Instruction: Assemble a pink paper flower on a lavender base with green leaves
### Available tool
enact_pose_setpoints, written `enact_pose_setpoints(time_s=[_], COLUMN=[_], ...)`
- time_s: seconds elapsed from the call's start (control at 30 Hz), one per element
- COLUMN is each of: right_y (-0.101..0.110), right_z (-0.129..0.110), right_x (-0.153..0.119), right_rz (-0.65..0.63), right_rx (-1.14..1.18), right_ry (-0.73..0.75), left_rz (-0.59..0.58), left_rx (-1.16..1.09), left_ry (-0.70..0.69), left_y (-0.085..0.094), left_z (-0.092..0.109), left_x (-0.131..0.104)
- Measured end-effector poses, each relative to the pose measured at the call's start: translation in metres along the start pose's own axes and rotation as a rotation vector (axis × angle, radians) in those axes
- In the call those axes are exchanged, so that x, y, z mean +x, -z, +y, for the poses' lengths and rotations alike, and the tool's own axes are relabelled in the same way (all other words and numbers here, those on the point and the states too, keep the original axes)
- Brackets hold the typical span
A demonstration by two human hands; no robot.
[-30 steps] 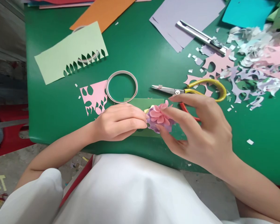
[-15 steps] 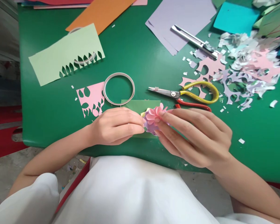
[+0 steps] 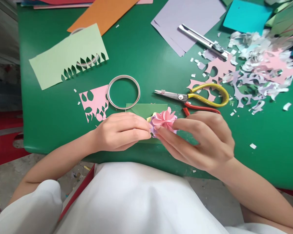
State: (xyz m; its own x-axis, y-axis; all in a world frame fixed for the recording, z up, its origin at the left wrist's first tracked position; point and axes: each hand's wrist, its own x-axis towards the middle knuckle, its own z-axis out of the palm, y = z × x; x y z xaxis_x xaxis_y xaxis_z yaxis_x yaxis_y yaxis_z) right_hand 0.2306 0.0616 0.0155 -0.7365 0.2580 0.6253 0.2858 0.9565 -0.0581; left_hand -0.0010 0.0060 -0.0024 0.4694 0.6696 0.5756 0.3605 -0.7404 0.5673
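Between my hands is a paper flower (image 3: 164, 119) with pink petals on top and purple and pale yellow paper showing beneath. My left hand (image 3: 123, 131) has its fingers pinched together at the flower's left edge. My right hand (image 3: 200, 139) grips the flower from the right, one finger at its right side and another at its front left. Under the hands lies a green paper sheet (image 3: 146, 109). Just behind them are scissors (image 3: 182, 97) with one yellow and one red handle, blades pointing left, and a roll of tape (image 3: 107, 92).
Cut pink paper (image 3: 94, 100) and notched light green paper (image 3: 68, 55) lie at left, near orange paper (image 3: 102, 16). A utility knife (image 3: 202, 40) rests partly on lilac sheets (image 3: 185, 19). Paper scraps (image 3: 263, 68) pile up at right by a turquoise sheet (image 3: 246, 16).
My right hand has shifted slightly left and its fingers have spread around the flower. More of the pink petals shows now. My left hand stays in place.
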Motion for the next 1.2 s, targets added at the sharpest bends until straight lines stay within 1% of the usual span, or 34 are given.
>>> enact_pose_setpoints(time_s=[0.2, 0.37, 0.5, 0.7, 0.77, 0.87, 1.0, 1.1, 1.2], right_y=[0.005, 0.011, 0.009, 0.004, 0.002, 0.001, -0.001, -0.002, -0.003], right_z=[-0.008, -0.011, -0.012, -0.01, -0.01, -0.01, -0.01, -0.01, -0.01], right_x=[0.009, 0.01, 0.008, 0.002, 0.0, -0.001, -0.001, -0.001, -0.001], right_rz=[-0.137, -0.2, -0.196, -0.183, -0.174, -0.162, -0.154, -0.137, -0.127], right_rx=[-0.051, -0.071, -0.06, 0.068, 0.108, 0.159, 0.188, 0.208, 0.232], right_ry=[-0.055, -0.034, -0.031, -0.147, -0.187, -0.224, -0.227, -0.229, -0.237], left_rz=[0.024, 0.039, 0.035, -0.064, -0.072, -0.049, 0.02, 0.082, 0.117], left_rx=[0.005, -0.001, -0.003, 0.042, 0.059, 0.115, 0.224, 0.287, 0.331], left_ry=[-0.004, 0.027, 0.033, -0.014, -0.055, -0.117, -0.171, -0.19, -0.183], left_y=[-0.002, -0.004, -0.004, 0.003, 0.005, 0.004, -0.001, -0.007, -0.01], left_z=[0.0, 0.001, 0.001, 0.001, 0.001, 0.0, -0.002, -0.004, -0.006], left_x=[0.001, -0.001, -0.003, 0.003, 0.004, 0.004, 0.002, 0.0, -0.001])
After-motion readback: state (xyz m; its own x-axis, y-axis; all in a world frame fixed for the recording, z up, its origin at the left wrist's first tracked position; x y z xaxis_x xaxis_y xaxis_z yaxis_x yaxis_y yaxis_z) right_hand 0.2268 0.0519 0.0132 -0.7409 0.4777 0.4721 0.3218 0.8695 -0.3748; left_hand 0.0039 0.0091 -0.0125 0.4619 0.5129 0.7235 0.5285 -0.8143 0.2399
